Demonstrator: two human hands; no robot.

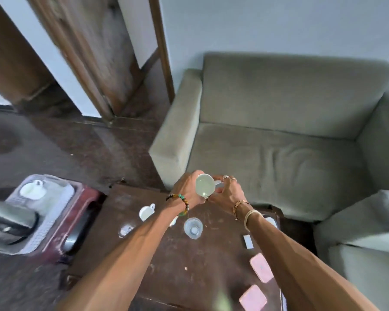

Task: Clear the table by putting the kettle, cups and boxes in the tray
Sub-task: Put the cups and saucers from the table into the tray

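Both my hands hold one white cup (pixel 205 184) above the far edge of the dark wooden table (pixel 166 261). My left hand (pixel 186 189) grips its side, and my right hand (pixel 228 194) pinches its handle. On the table stand another white cup (pixel 146 212), a clear glass (pixel 193 227), a small glass piece (pixel 126 230), a white box (pixel 248 241) and two pink boxes (pixel 261 267) (pixel 253 298). To the left, a clear tray (pixel 54 198) holds a white cup (pixel 33 189) and the dark kettle (pixel 9 221).
The tray rests on a red stool (pixel 85 203) left of the table. A grey-green armchair (pixel 279 135) stands right behind the table, with another seat (pixel 364 243) at the right. A wooden door frame (pixel 88 63) rises at the back left.
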